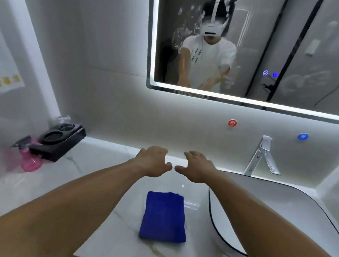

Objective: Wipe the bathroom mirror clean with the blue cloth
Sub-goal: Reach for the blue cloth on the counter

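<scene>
Blue cloth [163, 217] lies folded in a neat rectangle on the marble counter [93, 183], between the person's two forearms and just beside the rim of the sink [269, 204]. Nobody has hold of it. Both arms reach past it toward the back wall. The left hand [152, 161] and the right hand [197, 166] hover side by side above the rear of the counter, thumbs nearly meeting, fingers loose and spread, nothing in either of them.

The mirror [288, 46] hangs above, its lit edge glowing. From where I stand the glass looks dirty: whitish, soapy-looking smears show on the left part and a cloudy patch lower on the right. I see no wiped streak anywhere on it.

So I would judge the job not yet begun. The cloth has to be picked up, which means the hands come back toward the body, since they are beyond it now. Then the whole glass waits to be wiped.

Off to the side sit a tap [262, 154], a black holder [58, 139] and a pink bottle [30, 163].
</scene>
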A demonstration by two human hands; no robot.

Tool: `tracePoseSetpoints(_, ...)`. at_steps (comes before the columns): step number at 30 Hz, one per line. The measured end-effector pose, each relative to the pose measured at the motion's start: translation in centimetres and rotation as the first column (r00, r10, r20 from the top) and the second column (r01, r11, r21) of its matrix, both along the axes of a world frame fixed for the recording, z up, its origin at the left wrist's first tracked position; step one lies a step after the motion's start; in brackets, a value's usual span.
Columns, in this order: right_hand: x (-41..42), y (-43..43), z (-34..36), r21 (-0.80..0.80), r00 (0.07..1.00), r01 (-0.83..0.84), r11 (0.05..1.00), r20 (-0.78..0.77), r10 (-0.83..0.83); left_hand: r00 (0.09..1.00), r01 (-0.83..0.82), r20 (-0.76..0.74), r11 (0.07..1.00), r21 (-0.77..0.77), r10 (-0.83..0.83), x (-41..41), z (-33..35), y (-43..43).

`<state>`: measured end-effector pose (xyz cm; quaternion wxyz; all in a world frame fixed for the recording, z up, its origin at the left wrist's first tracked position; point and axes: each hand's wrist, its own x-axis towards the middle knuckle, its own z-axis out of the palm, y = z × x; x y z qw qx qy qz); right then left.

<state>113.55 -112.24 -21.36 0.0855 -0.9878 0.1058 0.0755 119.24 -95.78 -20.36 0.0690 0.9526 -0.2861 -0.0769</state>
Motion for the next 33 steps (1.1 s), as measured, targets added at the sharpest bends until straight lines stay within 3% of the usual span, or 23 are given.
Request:
tracePoseSetpoints(11, 7.2, 0.4, -11.5, 0.077, 0.96, 0.164, 0.983, -0.242, -0.142, 0.958, 0.14, -0.256, 0.99, 0.022, -0.13, 10.6, -11.2, -0.5)
tracePoseSetpoints(16, 7.9, 0.1, -16.2, 0.127, 0.92, 0.189, 0.974, -0.369, -0.13, 0.918, 0.214, -0.352, 0.976, 0.043, -0.186, 12.3, -14.8, -1.6)
tracePoseSetpoints(25, 9.4, -1.7, -22.7, 0.191, 0.876, 0.048, 0.98, -0.48, 0.051, 0.785, 0.23, -0.607, 0.968, 0.103, -0.122, 12.7, -21.9, -2.2)
tracePoseSetpoints(29, 9.5, -2.2, -24.1, 0.164, 0.89, -0.036, 0.986, -0.443, 0.107, 0.775, 0.205, -0.628, 0.967, 0.154, -0.065, 12.2, -23.5, -2.3)
tracePoseSetpoints(33, 10.6, -2.8, -23.7, 0.166, 0.848, -0.057, 0.984, -0.513, 0.135, 0.778, 0.215, -0.627, 0.957, 0.194, -0.048, 12.3, -23.8, -2.7)
